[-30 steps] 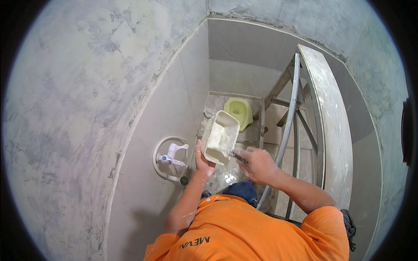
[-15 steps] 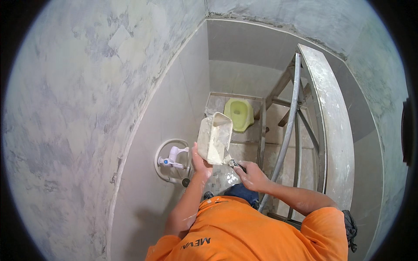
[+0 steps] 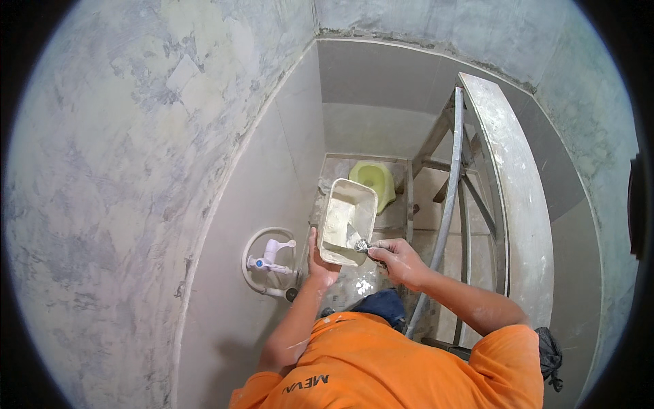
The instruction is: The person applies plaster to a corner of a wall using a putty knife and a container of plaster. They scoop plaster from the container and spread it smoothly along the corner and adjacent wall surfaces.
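Observation:
My left hand (image 3: 320, 263) is closed on the near left side of a white rectangular tub (image 3: 368, 204), supporting it from below. Pale, wet-looking paste (image 3: 336, 223) coats the tub's inside walls and bottom. In my right hand (image 3: 400, 262) is the handle of a putty knife (image 3: 353, 236). Its metal blade reaches over the tub's near right rim and into the paste. The tub's opening faces up toward me. Some of my left fingers are hidden behind the tub.
A lilac tap (image 3: 272, 252) with a coiled white hose (image 3: 246, 262) juts from the tiled left wall. Beyond the tub, a yellow-green squat toilet (image 3: 376, 180) is set in the floor. A metal-legged scaffold bench (image 3: 507, 150) with a smeared plank stands close on my right. Mottled plaster (image 3: 122, 170) covers the upper walls.
The tub has swung right and turned so its opening faces me more. My right hand has shifted slightly up and right, with the putty knife's blade now inside the tub.

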A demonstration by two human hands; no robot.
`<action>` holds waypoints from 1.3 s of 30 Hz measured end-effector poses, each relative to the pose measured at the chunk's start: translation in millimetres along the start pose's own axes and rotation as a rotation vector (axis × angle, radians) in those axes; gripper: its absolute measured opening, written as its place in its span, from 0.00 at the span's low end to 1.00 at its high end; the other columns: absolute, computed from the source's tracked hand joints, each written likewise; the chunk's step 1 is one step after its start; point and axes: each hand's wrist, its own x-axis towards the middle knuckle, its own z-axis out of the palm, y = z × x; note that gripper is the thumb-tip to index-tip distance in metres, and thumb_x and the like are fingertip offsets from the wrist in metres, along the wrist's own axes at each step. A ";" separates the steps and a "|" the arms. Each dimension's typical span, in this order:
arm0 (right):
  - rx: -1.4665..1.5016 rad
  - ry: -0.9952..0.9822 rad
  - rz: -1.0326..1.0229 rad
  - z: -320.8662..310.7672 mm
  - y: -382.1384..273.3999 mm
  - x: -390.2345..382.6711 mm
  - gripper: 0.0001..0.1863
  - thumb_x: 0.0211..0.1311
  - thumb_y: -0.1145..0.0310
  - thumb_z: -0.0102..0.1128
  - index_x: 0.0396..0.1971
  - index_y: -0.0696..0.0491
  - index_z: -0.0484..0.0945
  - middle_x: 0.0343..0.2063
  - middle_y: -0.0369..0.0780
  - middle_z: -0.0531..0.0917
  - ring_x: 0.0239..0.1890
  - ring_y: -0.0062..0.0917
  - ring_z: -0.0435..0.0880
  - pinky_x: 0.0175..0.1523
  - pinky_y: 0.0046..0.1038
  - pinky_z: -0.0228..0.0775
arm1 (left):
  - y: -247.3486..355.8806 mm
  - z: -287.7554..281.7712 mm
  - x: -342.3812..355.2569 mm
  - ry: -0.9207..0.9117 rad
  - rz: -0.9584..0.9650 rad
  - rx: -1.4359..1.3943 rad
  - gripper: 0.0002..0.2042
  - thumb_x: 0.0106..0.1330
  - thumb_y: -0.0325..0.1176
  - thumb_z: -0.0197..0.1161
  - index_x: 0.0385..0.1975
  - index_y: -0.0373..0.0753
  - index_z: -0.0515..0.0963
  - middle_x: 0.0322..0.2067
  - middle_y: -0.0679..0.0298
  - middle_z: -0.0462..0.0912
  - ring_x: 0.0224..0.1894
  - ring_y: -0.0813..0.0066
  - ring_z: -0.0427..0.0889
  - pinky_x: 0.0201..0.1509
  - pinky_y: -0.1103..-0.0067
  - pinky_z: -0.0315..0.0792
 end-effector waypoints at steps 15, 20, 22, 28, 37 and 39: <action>-1.047 0.420 -0.644 -10.0 -16.4 -14.4 0.19 0.62 0.73 0.61 0.54 0.53 0.77 0.34 0.47 0.77 0.34 0.49 0.80 0.38 0.46 0.73 | 4.5 -0.6 1.4 0.013 0.012 -0.101 0.27 0.74 0.57 0.43 0.63 0.49 0.72 0.58 0.63 0.79 0.59 0.62 0.79 0.61 0.62 0.74; -1.099 0.366 -0.620 -8.7 4.8 -2.9 0.22 0.61 0.74 0.58 0.56 0.55 0.74 0.36 0.50 0.77 0.34 0.50 0.81 0.37 0.45 0.75 | -16.0 -3.3 6.6 0.003 0.010 0.356 0.26 0.75 0.53 0.51 0.55 0.35 0.74 0.47 0.60 0.83 0.47 0.67 0.84 0.54 0.68 0.78; -1.148 0.330 -0.554 -3.1 18.6 -5.8 0.22 0.60 0.73 0.58 0.56 0.55 0.74 0.35 0.49 0.77 0.33 0.49 0.81 0.37 0.46 0.75 | -21.7 3.1 5.7 -0.021 -0.012 0.353 0.25 0.75 0.53 0.51 0.56 0.35 0.74 0.47 0.60 0.83 0.47 0.67 0.85 0.54 0.69 0.78; -1.269 0.061 -0.477 4.6 -4.0 -27.6 0.17 0.61 0.71 0.57 0.51 0.56 0.76 0.38 0.53 0.80 0.31 0.51 0.84 0.36 0.48 0.78 | -5.9 -8.6 8.7 0.008 -0.081 0.012 0.28 0.74 0.57 0.49 0.61 0.40 0.72 0.54 0.61 0.81 0.58 0.66 0.79 0.66 0.66 0.70; -1.323 0.314 -0.492 1.8 2.0 -18.5 0.15 0.60 0.68 0.58 0.46 0.58 0.77 0.34 0.52 0.81 0.29 0.51 0.84 0.38 0.49 0.78 | -12.5 -9.9 11.3 -0.022 -0.202 0.133 0.30 0.75 0.61 0.47 0.62 0.42 0.72 0.53 0.63 0.81 0.55 0.68 0.80 0.62 0.70 0.73; -1.317 0.223 -0.481 5.8 0.9 -23.8 0.14 0.60 0.69 0.58 0.44 0.58 0.77 0.33 0.52 0.82 0.29 0.51 0.84 0.38 0.49 0.78 | -17.5 -14.2 14.5 -0.047 -0.155 0.124 0.31 0.74 0.61 0.47 0.64 0.41 0.70 0.56 0.62 0.80 0.57 0.68 0.79 0.62 0.70 0.73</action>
